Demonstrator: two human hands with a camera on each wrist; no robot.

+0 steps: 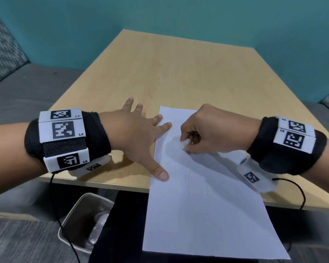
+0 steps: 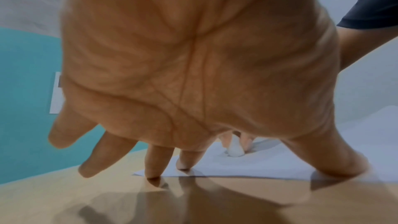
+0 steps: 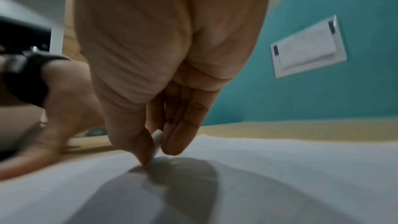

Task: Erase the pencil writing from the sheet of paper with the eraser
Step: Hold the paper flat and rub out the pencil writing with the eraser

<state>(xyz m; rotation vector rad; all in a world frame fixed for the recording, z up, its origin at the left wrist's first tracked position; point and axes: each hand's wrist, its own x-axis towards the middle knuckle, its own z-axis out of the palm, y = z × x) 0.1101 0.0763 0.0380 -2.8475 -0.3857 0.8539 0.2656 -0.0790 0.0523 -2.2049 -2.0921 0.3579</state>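
A white sheet of paper [image 1: 203, 196] lies on the wooden table [image 1: 179, 73], its near end hanging over the front edge. Faint pencil lines [image 1: 190, 173] run down its middle. My right hand [image 1: 201, 128] pinches a small white eraser [image 1: 184, 144] between thumb and fingers, its tip pressed on the upper part of the sheet. The eraser [image 2: 235, 149] touches the paper [image 2: 247, 164] in the left wrist view; it shows as a white sliver, the eraser [image 3: 157, 140], above the paper [image 3: 280, 168]. My left hand [image 1: 139, 133] lies spread flat, thumb and two fingertips pressing the sheet's left edge.
A clear plastic bin [image 1: 85, 221] stands on the floor below the table's front edge, left of the overhanging paper. A grey bench seat [image 1: 27, 88] runs along the left. A teal wall [image 1: 179, 14] stands behind the table, with a white plate [image 3: 308, 47] on it.
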